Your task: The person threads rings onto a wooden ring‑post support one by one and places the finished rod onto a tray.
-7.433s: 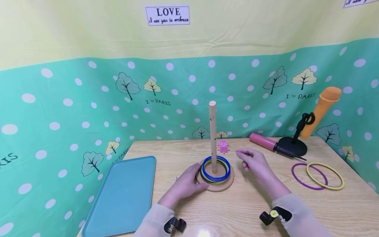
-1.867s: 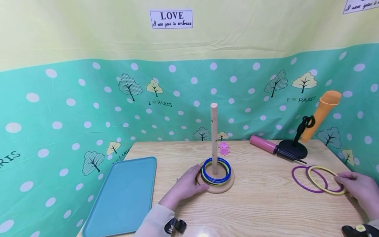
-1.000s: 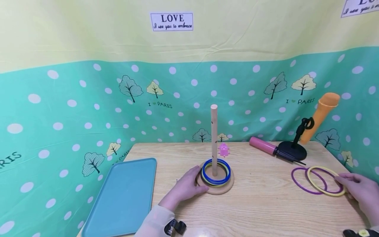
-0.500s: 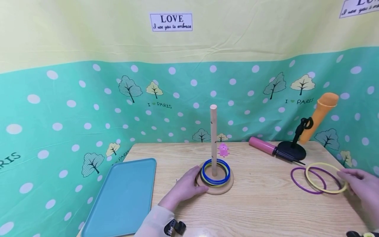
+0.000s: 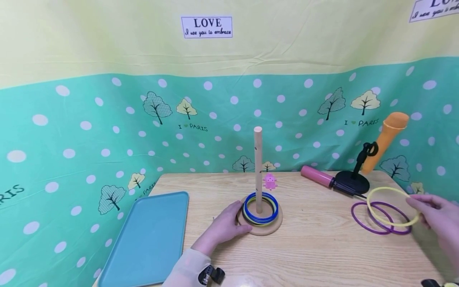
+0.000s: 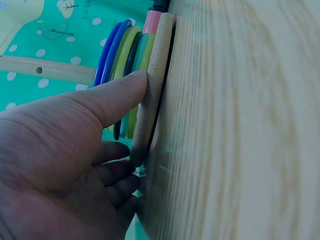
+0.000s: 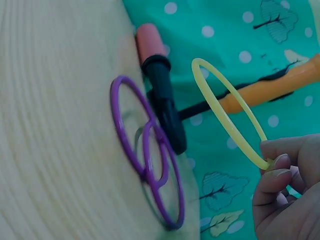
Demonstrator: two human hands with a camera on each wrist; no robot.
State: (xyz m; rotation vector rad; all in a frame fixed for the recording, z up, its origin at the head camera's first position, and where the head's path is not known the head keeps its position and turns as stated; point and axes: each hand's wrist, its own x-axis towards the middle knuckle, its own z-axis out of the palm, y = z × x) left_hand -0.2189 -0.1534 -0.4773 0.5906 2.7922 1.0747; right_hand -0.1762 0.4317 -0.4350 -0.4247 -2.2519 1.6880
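A wooden ring-toss stand with an upright peg (image 5: 258, 167) and a round base (image 5: 263, 231) stands on the table. Blue rings (image 5: 261, 220) top the stack of several coloured rings around its peg. My left hand (image 5: 227, 227) grips the base's left edge, its thumb (image 6: 122, 92) at the rim beside the rings and its fingers around the side. At the far right, my right hand (image 5: 435, 217) pinches a yellow ring (image 7: 227, 123) between thumb and fingers. The ring is tilted and raised above two overlapping purple rings (image 7: 115, 110) lying on the table.
A blue tray (image 5: 147, 239) lies at the left. Behind the peg is a small pink toy (image 5: 270, 181). At the back right lie a pink and black hand pump (image 5: 317, 176) and an orange microphone (image 5: 385, 137) on a black stand (image 5: 351, 182). A patterned cloth hangs behind.
My right hand went from beside the peg to the far right, took hold of the yellow ring and lifted it off the purple rings. My left hand stays on the base.
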